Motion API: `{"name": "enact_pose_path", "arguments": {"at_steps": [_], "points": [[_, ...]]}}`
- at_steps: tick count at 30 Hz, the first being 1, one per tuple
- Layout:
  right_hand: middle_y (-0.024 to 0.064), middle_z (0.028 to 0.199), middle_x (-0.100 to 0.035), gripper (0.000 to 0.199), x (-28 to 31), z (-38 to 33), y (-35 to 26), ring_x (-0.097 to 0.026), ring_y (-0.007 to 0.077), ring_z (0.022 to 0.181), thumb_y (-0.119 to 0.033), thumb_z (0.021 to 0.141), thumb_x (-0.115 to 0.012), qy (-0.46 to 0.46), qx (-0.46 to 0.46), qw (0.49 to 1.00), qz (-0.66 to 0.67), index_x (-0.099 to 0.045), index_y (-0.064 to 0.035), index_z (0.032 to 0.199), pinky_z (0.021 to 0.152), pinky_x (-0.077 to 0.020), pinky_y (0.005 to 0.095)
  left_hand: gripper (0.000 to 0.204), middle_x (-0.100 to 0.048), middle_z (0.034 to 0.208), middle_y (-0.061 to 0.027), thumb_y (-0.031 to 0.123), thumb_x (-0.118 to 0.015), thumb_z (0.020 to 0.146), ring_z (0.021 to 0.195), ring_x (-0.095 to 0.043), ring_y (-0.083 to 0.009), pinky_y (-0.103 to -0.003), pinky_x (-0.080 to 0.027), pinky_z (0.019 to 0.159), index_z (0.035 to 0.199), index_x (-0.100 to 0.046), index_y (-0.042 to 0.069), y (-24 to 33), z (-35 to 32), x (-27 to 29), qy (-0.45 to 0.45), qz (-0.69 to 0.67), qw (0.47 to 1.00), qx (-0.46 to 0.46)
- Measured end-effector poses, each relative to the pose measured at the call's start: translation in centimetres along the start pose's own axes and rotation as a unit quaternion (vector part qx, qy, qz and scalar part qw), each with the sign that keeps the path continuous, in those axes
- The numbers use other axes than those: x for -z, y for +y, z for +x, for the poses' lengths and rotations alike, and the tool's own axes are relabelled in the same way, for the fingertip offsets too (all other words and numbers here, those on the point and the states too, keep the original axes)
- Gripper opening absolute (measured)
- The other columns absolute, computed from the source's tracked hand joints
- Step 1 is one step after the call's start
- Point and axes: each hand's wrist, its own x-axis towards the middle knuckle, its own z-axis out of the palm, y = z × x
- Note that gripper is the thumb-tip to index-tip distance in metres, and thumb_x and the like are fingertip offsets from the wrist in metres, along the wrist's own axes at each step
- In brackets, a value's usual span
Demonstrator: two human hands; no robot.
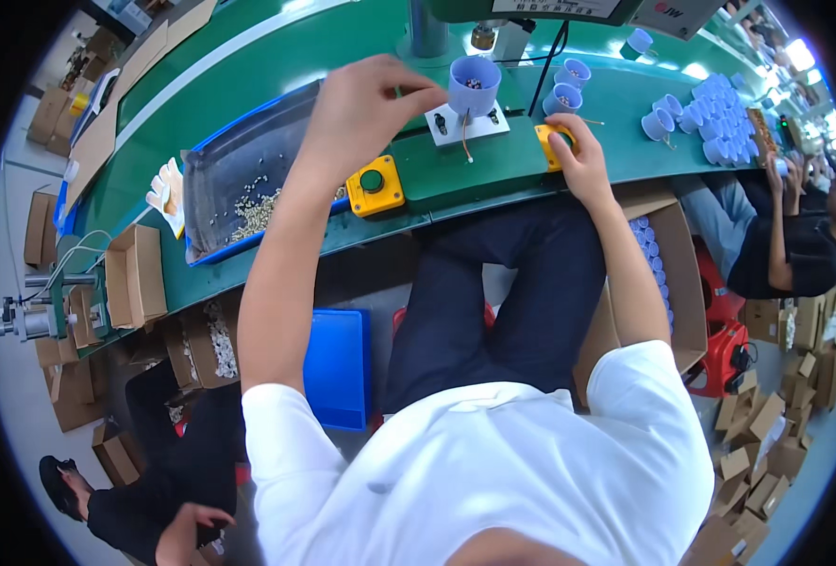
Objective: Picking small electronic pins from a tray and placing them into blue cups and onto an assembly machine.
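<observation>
Much of this view is hard for us to read. The machine above the work is cut off by the top edge, so we see only its grey column and a dark cable hanging down. Our right hand [576, 156] covers most of the yellow button box [548, 141] beneath it, and our left forearm hides part of the blue tray [212, 179]. The tiny pale parts [258, 212] in that tray are too small to identify.

The thing in hand is a pale blue plastic cup [473, 85], standing upright on a small white fixture plate [465, 123] on the green table [475, 170], directly below the machine column. It is round and open-topped, with small dark and light bits lying inside, and a thin wire hangs from its lower part over the plate.

Our left hand [366, 113] reaches in from the left, fingers [423, 94] drawn together with the tips touching or just beside the cup's left rim; we cannot tell whether they pinch anything small. Our right hand lies flat over the right button box, fingers curled down onto it. A second yellow button box with a green button [373, 184] sits free just below the left wrist.

Further right, more pale blue cups [720, 118] stand clustered on the table, and another person's arm [777, 226] shows beside them.
</observation>
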Motion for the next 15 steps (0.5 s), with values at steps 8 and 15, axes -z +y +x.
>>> {"name": "enact_pose_path", "arguments": {"at_steps": [8, 15], "points": [[0.0128, 0.115, -0.069, 0.025, 1.4, -1.1, 0.6, -0.068, 0.0251, 0.113, -0.014, 0.099, -0.07, 0.032, 0.019, 0.999, 0.017, -0.069, -0.0003, 0.12, 0.099, -0.0525, 0.0346, 0.031, -0.078, 0.104, -0.017, 0.034, -0.071, 0.092, 0.093, -0.074, -0.0364, -0.043, -0.059, 0.084, 0.106, -0.079, 0.007, 0.3, 7.8, -5.2, -0.201, 0.169, 0.964, 0.046], [0.0134, 0.117, -0.067, 0.033, -0.4, -0.7, 0.6, -0.064, 0.0317, 0.115, -0.027, 0.097, -0.073, -0.002, 0.062, 0.998, 0.008, -0.068, -0.0032, 0.118, 0.102, -0.0503, 0.0426, 0.031, -0.077, 0.086, -0.0179, 0.027, -0.078, 0.089, 0.084, -0.075, -0.0214, -0.034, -0.055, 0.078, 0.1, -0.08, -0.002, 1.0, 6.3, -3.1, -0.188, 0.176, 0.961, 0.096]]}}
